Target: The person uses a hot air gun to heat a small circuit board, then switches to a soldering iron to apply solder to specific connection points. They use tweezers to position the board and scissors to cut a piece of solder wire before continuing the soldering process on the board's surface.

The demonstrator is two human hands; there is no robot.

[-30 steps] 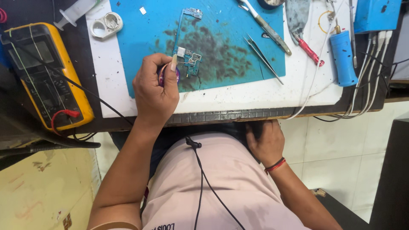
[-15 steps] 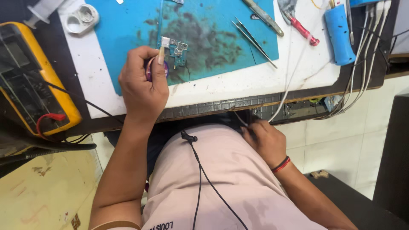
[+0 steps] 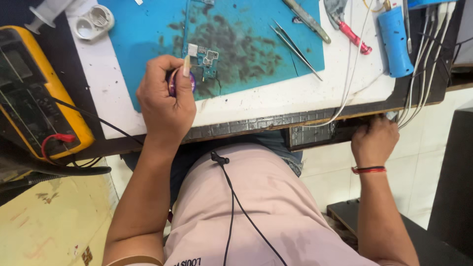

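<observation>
My left hand (image 3: 165, 106) rests over the front edge of a blue work mat (image 3: 246, 44). Its fingers are closed around a small round purple tin (image 3: 173, 83), with the thumb raised. A small green circuit board (image 3: 206, 59) lies on the mat just beyond the fingertips, apart from them. My right hand (image 3: 374, 140), with a red band at the wrist, reaches under the table edge on the right. Its fingers are tucked into a dark drawer (image 3: 320, 134), so what they touch is hidden.
A yellow multimeter (image 3: 34, 98) with red and black leads sits at the left. On the table lie tweezers (image 3: 295, 47), a red-handled tool (image 3: 352, 32), a blue cylindrical tool (image 3: 396, 42), a white round case (image 3: 93, 22) and a syringe (image 3: 47, 12). White cables (image 3: 419, 74) hang over the right edge.
My right hand has moved from under the table's middle out to the right end of the drawer. My left hand has stayed by the circuit board with the purple tin.
</observation>
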